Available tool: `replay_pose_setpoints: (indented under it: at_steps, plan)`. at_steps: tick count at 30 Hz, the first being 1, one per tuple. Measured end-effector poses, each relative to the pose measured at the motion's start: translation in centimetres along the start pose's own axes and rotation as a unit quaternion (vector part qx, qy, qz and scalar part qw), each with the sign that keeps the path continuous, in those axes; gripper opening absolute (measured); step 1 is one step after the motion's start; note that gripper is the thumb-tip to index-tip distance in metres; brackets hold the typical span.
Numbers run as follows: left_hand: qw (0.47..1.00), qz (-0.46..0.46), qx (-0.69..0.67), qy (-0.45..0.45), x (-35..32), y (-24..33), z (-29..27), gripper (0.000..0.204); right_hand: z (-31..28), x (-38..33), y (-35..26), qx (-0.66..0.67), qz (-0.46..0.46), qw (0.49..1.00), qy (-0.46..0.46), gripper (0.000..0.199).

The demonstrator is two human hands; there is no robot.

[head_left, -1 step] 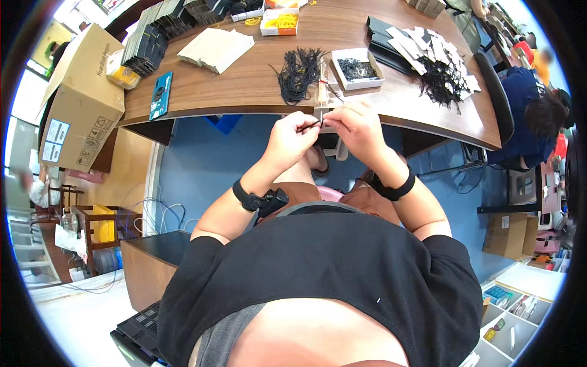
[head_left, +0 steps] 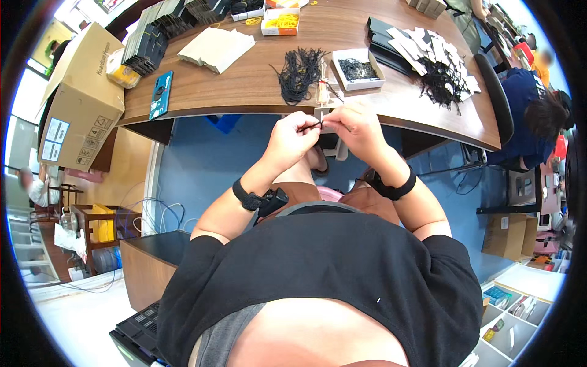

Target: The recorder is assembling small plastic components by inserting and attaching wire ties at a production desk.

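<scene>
Two hands meet just below the near edge of the tabletop (head_left: 244, 92), and both pinch one thin black string (head_left: 310, 126). The left hand (head_left: 292, 139) grips one end between thumb and fingers, and the right hand (head_left: 354, 130) grips the other end the same way. The string lies sideways between them, going from left to right, and it looks short and pulled fairly straight. Both hands are about as near to it as each other, since each one has hold of it. The hands hang in the air over the person's lap and do not rest on the tabletop. There is open room below them, down toward the blue floor (head_left: 202, 159). Just past the hands, on the tabletop, lies a pile of black strings (head_left: 298, 73), straight ahead and a bit to the left. Right beside that pile, on its right, sits a small white box (head_left: 358, 68) with dark bits in it. Further right on the tabletop is a heap of white tags with black strings (head_left: 431, 61). To the left of the pile lie a stack of pale paper sheets (head_left: 215, 47) and a blue phone (head_left: 161, 95) close to the near edge. A big cardboard box (head_left: 79, 104) stands off the left end of the tabletop. Another person in blue (head_left: 526, 110) sits past its right end, well apart from the hands.
</scene>
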State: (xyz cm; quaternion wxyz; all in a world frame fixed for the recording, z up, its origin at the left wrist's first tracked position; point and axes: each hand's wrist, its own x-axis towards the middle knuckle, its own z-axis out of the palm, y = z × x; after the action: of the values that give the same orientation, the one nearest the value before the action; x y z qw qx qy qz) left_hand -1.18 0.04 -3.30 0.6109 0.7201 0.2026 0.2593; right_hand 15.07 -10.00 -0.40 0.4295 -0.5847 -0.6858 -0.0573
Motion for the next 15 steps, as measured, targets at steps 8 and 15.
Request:
replay_pose_setpoints:
  at_steps: [8, 15]
  plan:
    - [0.993, -0.017, -0.110, -0.031, -0.3, 0.1, -0.1, 0.013, 0.0, 0.4, -0.5, 0.130, 0.056, 0.986, -0.088, 0.011]
    - [0.981, 0.105, 0.153, 0.050, -1.0, 0.6, 0.2, 0.009, -0.1, 0.7, 0.0, 0.400, 0.367, 0.818, -0.192, 0.014]
